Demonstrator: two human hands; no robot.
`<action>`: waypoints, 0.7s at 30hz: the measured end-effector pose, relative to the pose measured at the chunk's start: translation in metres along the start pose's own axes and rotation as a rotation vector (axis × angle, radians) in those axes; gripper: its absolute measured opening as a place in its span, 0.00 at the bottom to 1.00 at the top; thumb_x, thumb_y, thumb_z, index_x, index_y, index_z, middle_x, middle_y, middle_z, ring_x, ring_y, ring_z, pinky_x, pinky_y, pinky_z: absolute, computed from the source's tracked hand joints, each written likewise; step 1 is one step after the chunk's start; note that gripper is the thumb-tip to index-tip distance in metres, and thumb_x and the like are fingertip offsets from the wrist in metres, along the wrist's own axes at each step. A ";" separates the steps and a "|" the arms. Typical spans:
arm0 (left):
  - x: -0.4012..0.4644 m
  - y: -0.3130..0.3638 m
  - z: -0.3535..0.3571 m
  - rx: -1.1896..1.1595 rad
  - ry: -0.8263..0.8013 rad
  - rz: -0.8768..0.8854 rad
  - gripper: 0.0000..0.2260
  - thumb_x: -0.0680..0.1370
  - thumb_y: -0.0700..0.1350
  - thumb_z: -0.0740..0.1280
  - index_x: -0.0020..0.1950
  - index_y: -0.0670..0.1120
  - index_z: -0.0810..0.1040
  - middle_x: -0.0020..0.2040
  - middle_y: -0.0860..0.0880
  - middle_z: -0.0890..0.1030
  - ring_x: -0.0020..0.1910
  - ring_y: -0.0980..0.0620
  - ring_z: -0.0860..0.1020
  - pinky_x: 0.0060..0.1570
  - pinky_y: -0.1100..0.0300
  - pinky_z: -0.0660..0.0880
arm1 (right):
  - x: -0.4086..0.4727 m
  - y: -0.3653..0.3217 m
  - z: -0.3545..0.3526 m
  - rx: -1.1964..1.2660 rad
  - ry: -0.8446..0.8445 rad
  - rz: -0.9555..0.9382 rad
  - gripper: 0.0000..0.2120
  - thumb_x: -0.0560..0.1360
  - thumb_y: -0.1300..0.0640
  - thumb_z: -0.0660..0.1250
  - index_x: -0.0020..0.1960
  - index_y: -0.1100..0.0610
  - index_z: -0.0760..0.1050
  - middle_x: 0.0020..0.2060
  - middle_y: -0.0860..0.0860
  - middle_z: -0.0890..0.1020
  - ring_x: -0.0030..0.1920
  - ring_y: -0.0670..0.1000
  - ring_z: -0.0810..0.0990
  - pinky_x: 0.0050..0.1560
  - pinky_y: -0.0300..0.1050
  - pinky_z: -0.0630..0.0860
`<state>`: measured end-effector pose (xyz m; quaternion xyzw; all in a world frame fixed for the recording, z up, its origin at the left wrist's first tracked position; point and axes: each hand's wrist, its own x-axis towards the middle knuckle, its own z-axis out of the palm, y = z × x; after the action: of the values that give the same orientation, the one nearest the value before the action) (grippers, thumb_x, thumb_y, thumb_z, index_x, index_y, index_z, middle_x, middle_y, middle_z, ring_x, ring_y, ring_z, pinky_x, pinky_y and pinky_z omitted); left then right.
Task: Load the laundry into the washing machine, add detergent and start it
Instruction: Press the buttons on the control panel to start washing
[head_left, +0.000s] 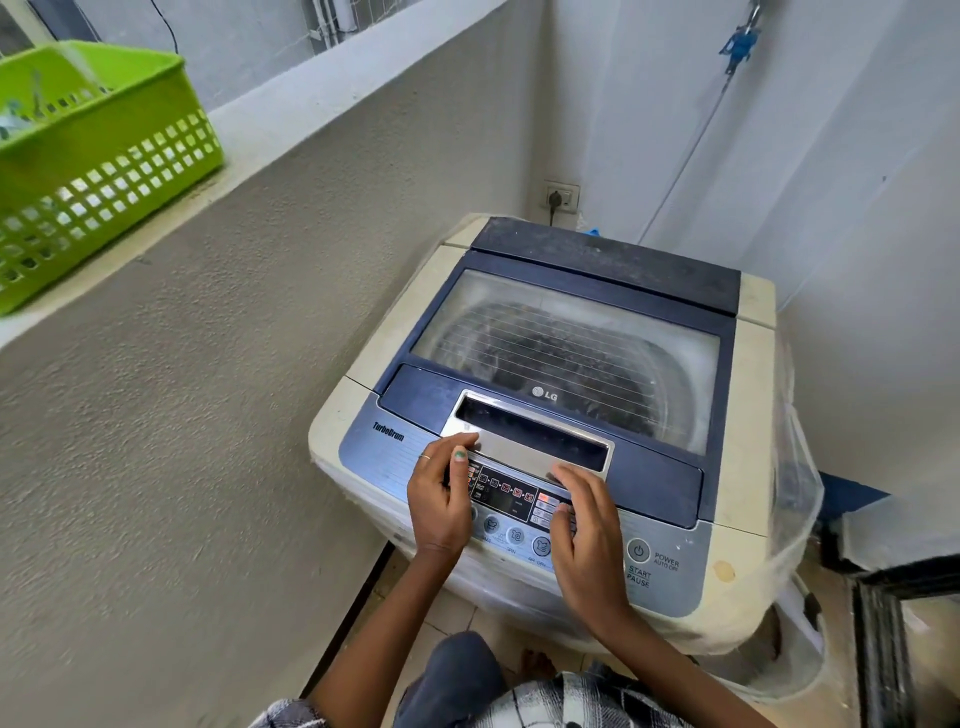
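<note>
**Both hands at the lid handle, lid closed**

Head view: I see the washing machine (566, 415) in the corner, a top loader, cream body with a blue top. Its lid (566, 332) is down flat; through the cloudy window I make out the drum, contents too blurred to tell. The left hand (441, 493) sits at the left end of the silver lid handle (530, 434), fingers curled with tips on the handle's front lip, thumb up with a green nail, ring on one finger. The right hand (584, 525) lies over the control panel (511, 499), fingers spread and fairly straight, tips touching the handle's right part. Whether either hand really grips the handle I cannot tell. The power button (638, 551) sits right of the right hand, untouched, start/pause label below it. Clear plastic wrap (795, 467) hangs on the machine's right side. A green basket (98, 171) stands on the ledge (291, 109) far left, well apart from the machine. A wall socket (561, 196) with a plug is behind the machine. No laundry or detergent I can identify.
</note>
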<state>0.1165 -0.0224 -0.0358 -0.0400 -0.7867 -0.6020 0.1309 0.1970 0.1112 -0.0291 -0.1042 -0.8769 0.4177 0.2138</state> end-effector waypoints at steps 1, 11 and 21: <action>0.000 0.001 0.000 0.029 -0.014 0.004 0.18 0.79 0.51 0.54 0.53 0.46 0.82 0.49 0.53 0.82 0.51 0.55 0.78 0.51 0.56 0.75 | 0.001 0.000 0.001 -0.008 -0.002 -0.002 0.18 0.76 0.58 0.54 0.62 0.58 0.73 0.57 0.51 0.76 0.59 0.45 0.72 0.63 0.33 0.67; 0.026 0.016 -0.005 0.292 -0.192 -0.004 0.18 0.79 0.55 0.48 0.57 0.59 0.77 0.48 0.62 0.81 0.51 0.60 0.75 0.51 0.67 0.68 | 0.020 -0.009 0.020 -0.200 0.144 0.025 0.17 0.71 0.57 0.55 0.52 0.54 0.79 0.52 0.43 0.76 0.54 0.42 0.70 0.55 0.40 0.64; 0.101 0.035 0.017 0.338 -0.474 0.376 0.19 0.77 0.54 0.54 0.67 0.57 0.71 0.60 0.60 0.77 0.60 0.60 0.71 0.58 0.61 0.65 | 0.099 -0.033 0.029 -0.330 0.244 -0.018 0.19 0.73 0.54 0.54 0.62 0.51 0.73 0.62 0.46 0.73 0.64 0.46 0.68 0.64 0.38 0.56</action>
<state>0.0243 -0.0061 0.0190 -0.3008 -0.8626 -0.4025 0.0579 0.0956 0.1058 0.0087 -0.1798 -0.9020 0.2506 0.3022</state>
